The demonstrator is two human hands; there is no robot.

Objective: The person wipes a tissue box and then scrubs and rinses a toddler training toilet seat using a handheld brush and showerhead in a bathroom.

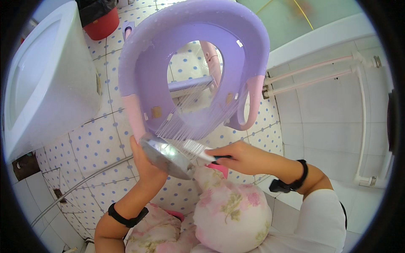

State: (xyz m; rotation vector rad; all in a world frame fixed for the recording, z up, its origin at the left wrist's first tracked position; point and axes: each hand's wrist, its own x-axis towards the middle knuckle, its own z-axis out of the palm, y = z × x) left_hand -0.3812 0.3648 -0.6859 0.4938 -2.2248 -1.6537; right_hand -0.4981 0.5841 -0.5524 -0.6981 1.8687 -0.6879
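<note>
My left hand (148,164) grips a round chrome shower head (167,156), which sprays water up and to the right. The jets land on the lower part of a purple and pink plastic child's toilet training seat (152,63), whose surface is dotted with drops. In my right hand (239,158) is a brush (197,150) with white bristles and a dark handle. It sits just below the seat's near edge, beside the spray, slightly blurred. Through the seat's oval opening a purple step (191,83) and a pink leg (210,57) show.
A white toilet (47,82) stands at the left, with a red bin (102,25) behind it. The metal shower hose (95,175) runs across the dotted tile floor (107,136) past a drain (59,195). Pipes (310,69) line the tiled wall at right.
</note>
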